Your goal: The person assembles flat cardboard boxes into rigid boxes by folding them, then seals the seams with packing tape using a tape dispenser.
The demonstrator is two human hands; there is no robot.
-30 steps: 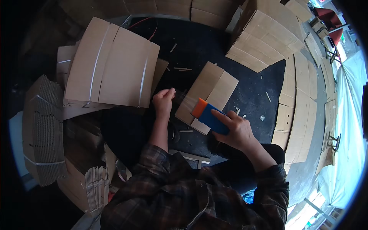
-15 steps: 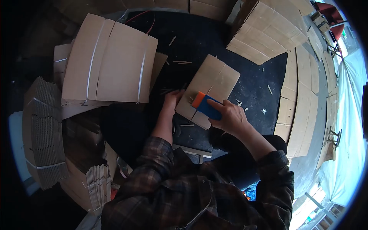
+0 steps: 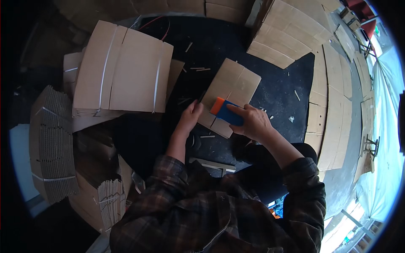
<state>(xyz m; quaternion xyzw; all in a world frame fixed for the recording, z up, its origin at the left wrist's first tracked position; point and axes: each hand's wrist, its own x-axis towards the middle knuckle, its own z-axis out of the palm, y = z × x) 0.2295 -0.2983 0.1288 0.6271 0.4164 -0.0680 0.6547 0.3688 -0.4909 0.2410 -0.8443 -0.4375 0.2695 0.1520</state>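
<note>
A flat, folded cardboard box (image 3: 238, 78) lies tilted on the dark floor mat in front of me. My right hand (image 3: 255, 122) grips a flat blue tool with an orange end (image 3: 228, 113), pressed against the lower part of the box; the tool's exact kind does not show. A dark line crosses the cardboard near it. My left hand (image 3: 190, 116) is at the box's left edge, fingers curled in and thumb raised along the side. Its fingertips are partly hidden, but they appear to pinch that edge.
A strapped stack of flat cardboard (image 3: 135, 71) stands to the left, with more strapped bundles (image 3: 55, 143) below it. A large carton (image 3: 291, 31) sits at the upper right. Small offcuts (image 3: 196, 68) are scattered over the dark mat (image 3: 278, 101). Cardboard sheets (image 3: 335, 114) line the right side.
My left hand has shifted slightly at the box edge, and its thumb now shows raised. The right hand and tool stay at about the same spot on the box. The whole view has shifted slightly.
</note>
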